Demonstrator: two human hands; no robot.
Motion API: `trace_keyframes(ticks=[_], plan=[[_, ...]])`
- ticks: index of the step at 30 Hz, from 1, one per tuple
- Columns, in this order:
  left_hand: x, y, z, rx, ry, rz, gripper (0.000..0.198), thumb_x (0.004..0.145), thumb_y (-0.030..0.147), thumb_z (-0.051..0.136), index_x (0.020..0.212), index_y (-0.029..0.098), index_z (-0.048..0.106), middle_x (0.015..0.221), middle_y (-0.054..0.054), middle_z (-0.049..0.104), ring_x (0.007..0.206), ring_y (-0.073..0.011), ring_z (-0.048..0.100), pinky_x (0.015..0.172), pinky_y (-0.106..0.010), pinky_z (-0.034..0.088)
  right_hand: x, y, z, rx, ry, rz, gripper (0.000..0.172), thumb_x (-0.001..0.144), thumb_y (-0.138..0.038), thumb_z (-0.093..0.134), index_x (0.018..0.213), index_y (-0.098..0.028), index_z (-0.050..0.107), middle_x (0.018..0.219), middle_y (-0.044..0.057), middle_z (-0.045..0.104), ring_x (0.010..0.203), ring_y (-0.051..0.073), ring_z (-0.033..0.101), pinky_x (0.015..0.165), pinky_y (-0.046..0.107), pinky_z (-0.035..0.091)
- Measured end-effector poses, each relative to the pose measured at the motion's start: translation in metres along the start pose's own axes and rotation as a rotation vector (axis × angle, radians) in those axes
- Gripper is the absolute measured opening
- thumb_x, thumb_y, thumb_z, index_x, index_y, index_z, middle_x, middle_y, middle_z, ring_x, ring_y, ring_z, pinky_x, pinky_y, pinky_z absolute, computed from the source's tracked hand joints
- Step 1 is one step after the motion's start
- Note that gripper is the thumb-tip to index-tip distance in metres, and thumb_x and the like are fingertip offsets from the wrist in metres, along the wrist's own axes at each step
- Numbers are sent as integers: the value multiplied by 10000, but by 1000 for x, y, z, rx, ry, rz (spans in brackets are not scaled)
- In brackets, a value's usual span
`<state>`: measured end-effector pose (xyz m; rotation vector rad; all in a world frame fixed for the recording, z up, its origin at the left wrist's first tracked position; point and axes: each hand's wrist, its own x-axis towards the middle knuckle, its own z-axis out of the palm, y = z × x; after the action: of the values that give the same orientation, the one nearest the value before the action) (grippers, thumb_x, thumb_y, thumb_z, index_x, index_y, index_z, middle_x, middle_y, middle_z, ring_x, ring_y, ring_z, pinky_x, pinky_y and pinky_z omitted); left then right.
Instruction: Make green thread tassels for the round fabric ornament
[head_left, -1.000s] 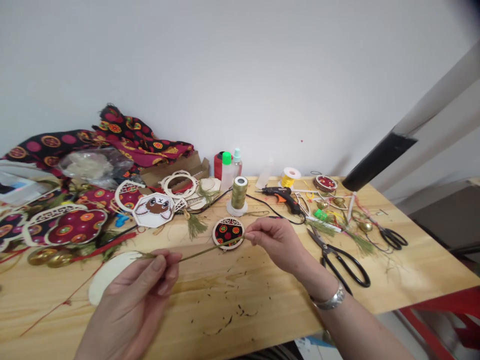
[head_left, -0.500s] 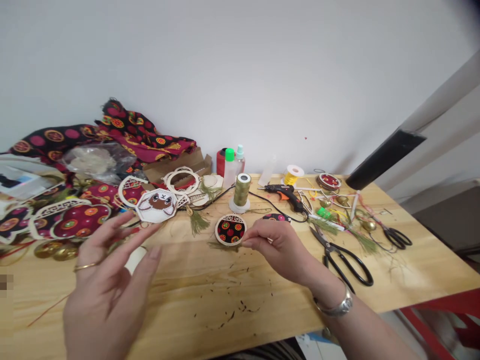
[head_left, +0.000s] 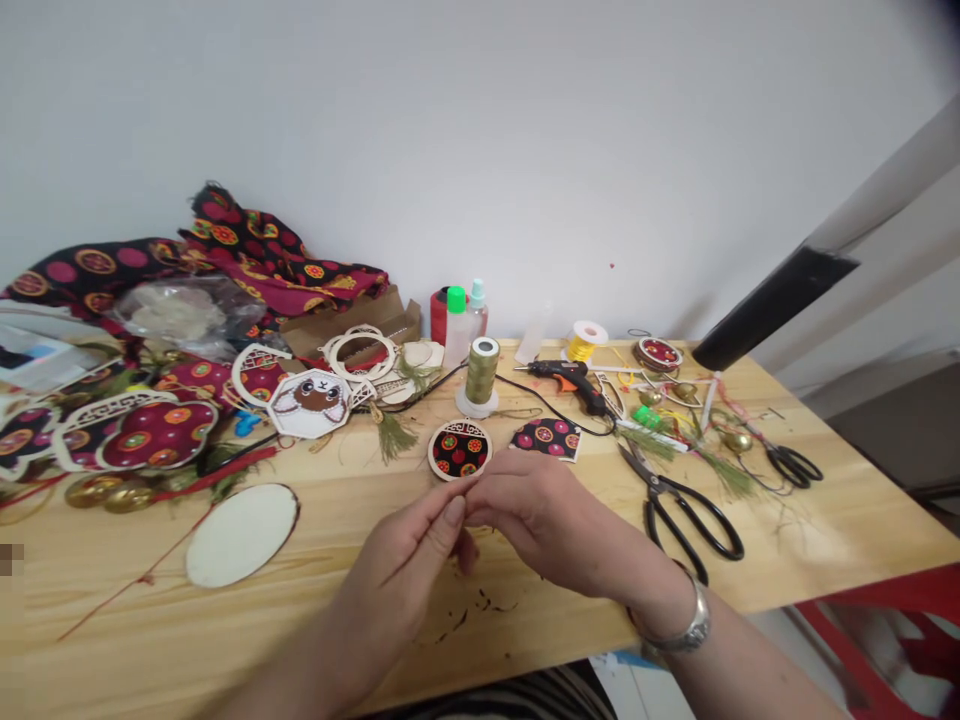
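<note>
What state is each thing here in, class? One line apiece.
Left hand: bent, meeting right hand; grip unclear
Right hand: fingers curled; grip unclear
Green-capped bottle: upright, capped
Olive thread spool: upright, wound
Glue gun: lying on its side
Large scissors: lying, handles apart
Cloth: bunched up
White oval: lying flat

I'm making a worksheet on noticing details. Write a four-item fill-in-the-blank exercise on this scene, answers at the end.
1. The left hand and right hand are together; a silver bracelet circles the ____ wrist.
2. The cream oval lies nearer the ____ hand.
3. The spool behind the glue gun carries ____ thread.
4. The larger scissors have ____ handles.

Missing words: right; left; yellow; black.
</note>
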<state>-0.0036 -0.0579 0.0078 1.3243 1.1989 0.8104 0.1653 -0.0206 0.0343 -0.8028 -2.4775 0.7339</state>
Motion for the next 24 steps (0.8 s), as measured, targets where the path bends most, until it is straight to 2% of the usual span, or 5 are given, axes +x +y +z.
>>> trace_keyframes(ticks=[2,8,15,21,24], plan=[[-1,-1,-1,-59,-30,-39,285,879,368,457,902,200,686,618,13,538,611,-144,487,598,-252,406,-1,2,1,-20,-8,15,239,844,-34,454,709,-155,610,769,20,618,743,118,543,709,226,415],[-1,-7,-1,-262,-58,-204,219,840,328,530,917,208,696,712,-4,556,600,-117,445,518,-212,339,-2,7,8,-91,-41,44,208,861,-69,463,770,-151,632,786,40,618,748,131,543,702,245,420],[2,-12,-1,-357,-63,-322,202,761,328,619,748,135,676,538,34,504,381,-44,345,395,-204,176,-5,11,4,-97,-26,45,207,877,-85,467,819,-158,651,814,41,629,782,134,555,699,237,421],[0,-15,0,-350,-4,-363,251,723,353,656,760,108,693,446,47,469,348,-42,307,380,-209,134,-5,21,0,-109,65,59,188,884,-112,477,845,-152,656,812,48,631,791,143,559,718,254,432],[-1,-14,0,-369,74,-353,255,701,355,677,767,111,713,411,65,413,365,-46,285,386,-204,144,-6,23,-4,-92,226,80,173,889,-144,482,917,-171,651,865,54,638,846,155,561,764,277,440]])
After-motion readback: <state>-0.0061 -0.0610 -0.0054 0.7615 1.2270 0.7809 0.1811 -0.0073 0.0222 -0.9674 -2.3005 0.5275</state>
